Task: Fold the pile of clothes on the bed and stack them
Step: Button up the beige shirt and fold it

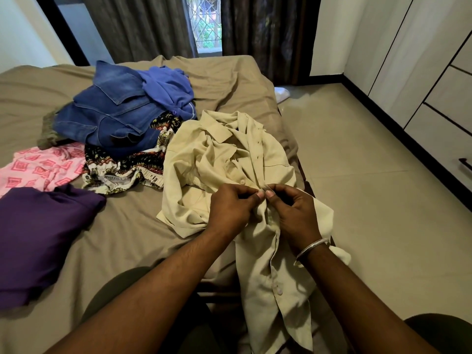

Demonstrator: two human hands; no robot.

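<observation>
Dark grey curtains [143,26] hang at twelve o'clock, parted over a window [205,21] with a patterned metal grille and green foliage behind it. Pale glossy floor tiles [357,187] fill the three o'clock side, edged by a dark skirting strip. A white wardrobe [419,54] with flat doors and drawers runs along the two o'clock wall, and a dark drawer handle [465,164] shows at the right edge. A white object [281,94], too unclear to name, lies on the tiles near the curtain's foot at one o'clock. A pale wall [23,34] with a dark-framed panel [79,34] stands at ten o'clock.
</observation>
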